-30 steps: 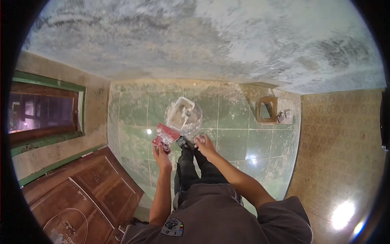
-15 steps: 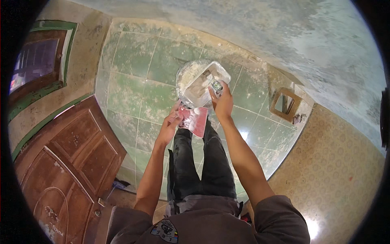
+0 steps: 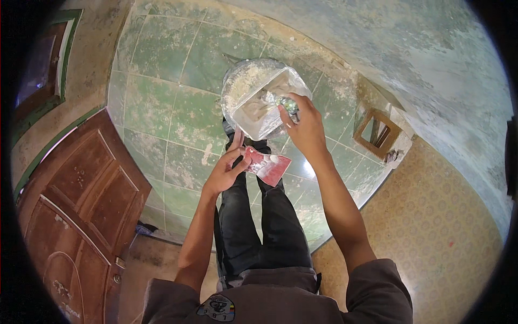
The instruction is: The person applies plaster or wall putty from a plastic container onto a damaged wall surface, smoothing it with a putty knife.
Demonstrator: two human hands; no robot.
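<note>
My left hand (image 3: 225, 171) is closed on a flat red spreader (image 3: 274, 168) smeared with whitish paste. Some of its fingers reach up to the near corner of a whitish rectangular tub (image 3: 261, 127), seemingly touching it. Inside the tub lies greyish-white paste (image 3: 251, 109). Over the tub's right part, my right hand (image 3: 306, 125) grips a shiny green-and-silver tool (image 3: 287, 105); its far end is in the paste and its exact kind is unclear. The tub rests tilted on a round container (image 3: 231, 97) with pale powder at its left.
Green floor tiles (image 3: 202, 108) are spotted with pale residue. A wooden-framed piece with an opening (image 3: 393, 137) leans by the right wall (image 3: 431, 59). A brown panelled door (image 3: 86, 183) stands at left, and patterned yellowish flooring (image 3: 426, 216) lies at right.
The view has shifted, with the tub appearing larger. The red spreader has moved away from the tub's near edge and turned. My right hand still grips the tool over the tub.
</note>
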